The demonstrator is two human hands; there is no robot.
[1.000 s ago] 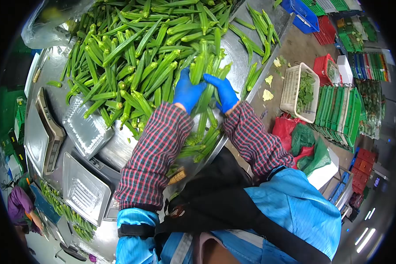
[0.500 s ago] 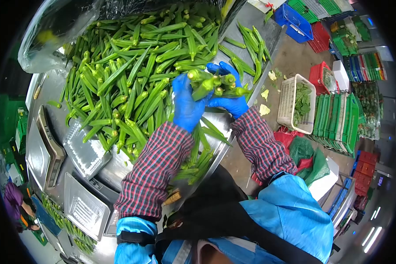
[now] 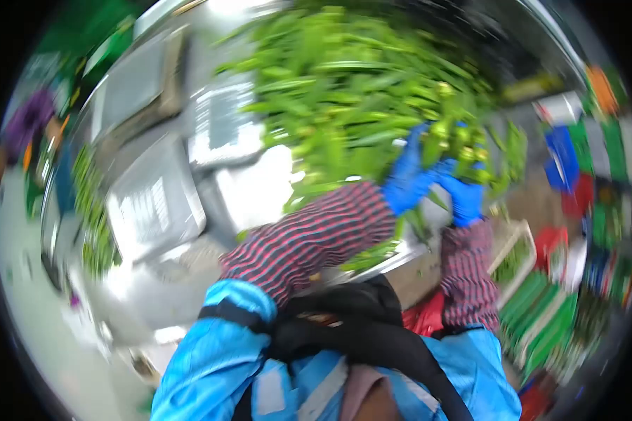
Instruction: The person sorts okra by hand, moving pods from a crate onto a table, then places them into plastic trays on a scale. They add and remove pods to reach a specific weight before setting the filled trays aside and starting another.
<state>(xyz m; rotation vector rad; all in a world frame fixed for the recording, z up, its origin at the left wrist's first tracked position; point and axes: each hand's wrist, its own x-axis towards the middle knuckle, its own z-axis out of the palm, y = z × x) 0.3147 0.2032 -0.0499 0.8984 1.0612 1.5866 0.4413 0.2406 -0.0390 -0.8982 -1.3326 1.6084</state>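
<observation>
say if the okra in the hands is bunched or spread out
Bunched: the okra is gathered between the left hand and right hand, stem ends close together. Blur hides how tightly.

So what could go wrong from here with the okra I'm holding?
Pods might slip from the bunch of okra between your left hand and right hand and drop over the nearby table edge. Your left hand is also close to the okra pile, so brushing it could dislodge some loose pods.
</observation>
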